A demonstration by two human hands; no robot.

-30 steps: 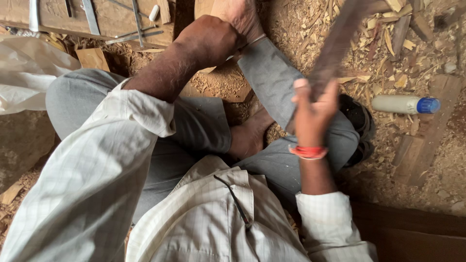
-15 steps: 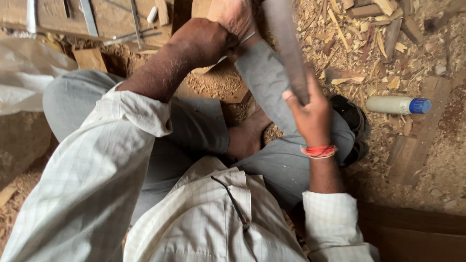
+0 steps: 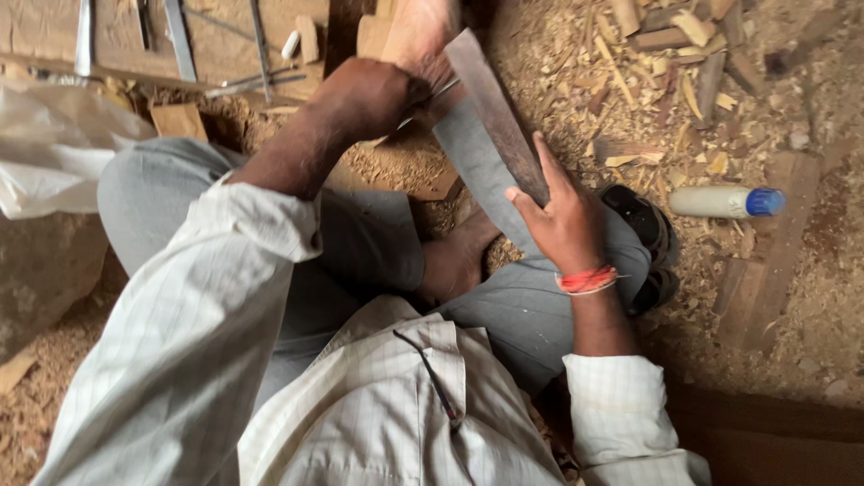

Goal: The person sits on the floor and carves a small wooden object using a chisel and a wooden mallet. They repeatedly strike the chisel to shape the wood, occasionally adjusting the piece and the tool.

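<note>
Right hand (image 3: 565,220) grips the long, dark, flat metal blade (image 3: 493,110), its tip up by the pale wooden block (image 3: 416,34). Left hand (image 3: 371,94) is closed around that block, steadying it. Chips already litter the floor; the block looks only part-shaped, with more to trim.

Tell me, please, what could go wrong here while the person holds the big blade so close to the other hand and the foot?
1. The right hand grips a broad blade whose tip points at the left hand; a slip might cut those fingers.
2. The bare foot lies right beside the blade's tip, so a glancing stroke could hit it.
3. Loose wood chips cover the ground; the wood piece may shift.
</note>
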